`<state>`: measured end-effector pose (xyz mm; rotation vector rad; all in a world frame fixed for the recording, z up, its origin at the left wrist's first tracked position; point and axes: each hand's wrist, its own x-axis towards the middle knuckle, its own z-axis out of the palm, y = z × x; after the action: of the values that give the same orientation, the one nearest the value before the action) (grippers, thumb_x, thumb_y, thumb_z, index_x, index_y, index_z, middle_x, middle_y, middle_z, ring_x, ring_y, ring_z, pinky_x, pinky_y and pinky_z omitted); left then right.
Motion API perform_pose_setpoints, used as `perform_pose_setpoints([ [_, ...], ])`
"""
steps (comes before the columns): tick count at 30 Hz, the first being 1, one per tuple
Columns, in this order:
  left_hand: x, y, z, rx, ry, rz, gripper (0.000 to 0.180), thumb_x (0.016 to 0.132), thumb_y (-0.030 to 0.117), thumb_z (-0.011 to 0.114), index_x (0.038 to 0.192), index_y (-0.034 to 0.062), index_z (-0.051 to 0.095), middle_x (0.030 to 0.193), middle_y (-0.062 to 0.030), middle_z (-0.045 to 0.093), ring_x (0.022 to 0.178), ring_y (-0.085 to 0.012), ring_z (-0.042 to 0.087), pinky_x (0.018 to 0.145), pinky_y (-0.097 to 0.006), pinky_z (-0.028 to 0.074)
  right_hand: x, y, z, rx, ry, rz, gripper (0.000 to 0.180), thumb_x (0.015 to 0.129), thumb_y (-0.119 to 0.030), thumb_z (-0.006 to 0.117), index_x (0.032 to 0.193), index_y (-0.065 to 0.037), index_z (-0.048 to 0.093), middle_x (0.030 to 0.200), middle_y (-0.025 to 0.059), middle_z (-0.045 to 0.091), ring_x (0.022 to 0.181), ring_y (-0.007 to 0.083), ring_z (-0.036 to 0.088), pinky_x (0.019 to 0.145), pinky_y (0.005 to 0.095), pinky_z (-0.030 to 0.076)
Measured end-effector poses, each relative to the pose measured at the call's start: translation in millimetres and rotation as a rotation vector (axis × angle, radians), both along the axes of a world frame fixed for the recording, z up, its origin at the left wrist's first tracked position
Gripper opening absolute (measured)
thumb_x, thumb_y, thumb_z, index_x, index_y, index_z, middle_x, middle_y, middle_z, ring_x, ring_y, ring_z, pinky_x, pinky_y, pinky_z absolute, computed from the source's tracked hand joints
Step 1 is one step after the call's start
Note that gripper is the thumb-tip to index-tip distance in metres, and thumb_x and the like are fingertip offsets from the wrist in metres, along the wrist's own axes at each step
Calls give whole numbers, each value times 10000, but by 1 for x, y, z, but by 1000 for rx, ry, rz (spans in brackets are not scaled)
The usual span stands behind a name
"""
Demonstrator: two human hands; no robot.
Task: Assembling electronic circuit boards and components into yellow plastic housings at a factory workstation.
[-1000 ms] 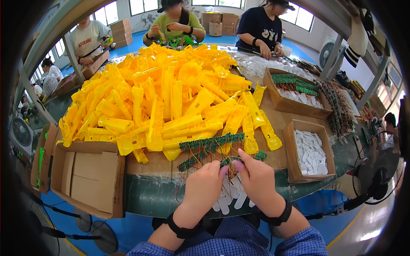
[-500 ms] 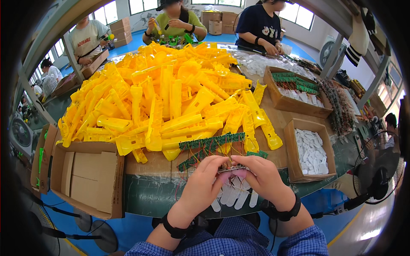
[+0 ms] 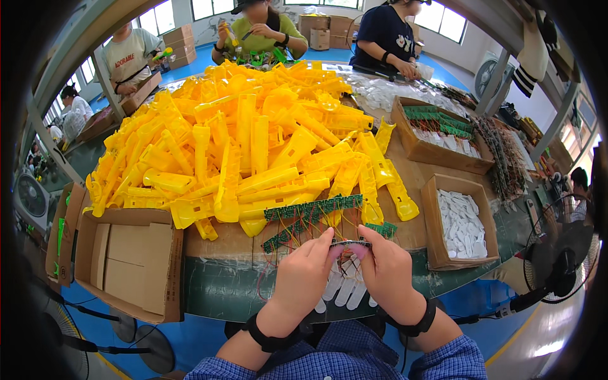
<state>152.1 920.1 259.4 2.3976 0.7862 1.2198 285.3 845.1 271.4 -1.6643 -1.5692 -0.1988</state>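
My left hand [image 3: 303, 272] and my right hand [image 3: 387, 269] pinch a small circuit board [image 3: 350, 242] by its two ends, edge-on above the table's near edge. Pink shows at the thumbs beneath it, seemingly finger covers. Thin wires hang around the board. Just beyond my fingers lie green circuit board strips [image 3: 313, 209] with red and yellow wires, against the near side of a heap of yellow plastic shells [image 3: 253, 145]. Several white flat pieces with rounded ends [image 3: 345, 290] lie below my hands, partly hidden by them.
An open cardboard box [image 3: 130, 266] stands at the left. To the right are a box of white pieces [image 3: 459, 221] and, farther back, a box with green boards [image 3: 443, 130]. Wire bundles [image 3: 500, 155] lie beside it. Three people work across the table.
My hands have drawn apart to the board's ends and tipped it, so its edge now shows between them. Across the table, the person in dark clothing has shifted slightly.
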Motion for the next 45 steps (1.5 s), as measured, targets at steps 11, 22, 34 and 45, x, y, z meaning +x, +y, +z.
perform_pose_setpoints([
  [11, 8, 7, -2, -99, 87, 16, 338, 831, 131, 614, 1120, -30, 548, 844, -174, 605, 680, -306, 591, 591, -361, 472, 51, -5, 16, -391, 42, -381, 436, 852, -266, 592, 1176, 16, 523, 823, 210, 618, 724, 346, 612, 619, 406, 474],
  [22, 19, 8, 15, -663, -42, -417, 528, 866, 36, 510, 1352, -11, 307, 1177, -222, 509, 1050, -303, 532, 888, -348, 418, 36, 0, 25, -156, 157, 303, 334, 797, -47, 610, 1128, -65, 570, 946, 122, 617, 817, 249, 617, 705, 307, 491],
  [34, -1, 61, 8, 127, 382, 5, 328, 785, 128, 620, 1087, 18, 559, 956, -140, 567, 934, -312, 537, 812, -384, 430, 92, 1, 0, -194, -175, -379, 408, 807, -141, 632, 1163, 9, 499, 1110, 195, 555, 984, 326, 565, 845, 366, 459],
  [45, -19, 34, 23, 107, 210, -44, 290, 754, 91, 647, 1040, 90, 599, 903, -91, 545, 803, -276, 558, 695, -363, 465, 40, 20, 17, -128, 177, 189, 411, 794, -133, 647, 1177, -45, 525, 1173, 172, 553, 1045, 321, 559, 857, 359, 463],
])
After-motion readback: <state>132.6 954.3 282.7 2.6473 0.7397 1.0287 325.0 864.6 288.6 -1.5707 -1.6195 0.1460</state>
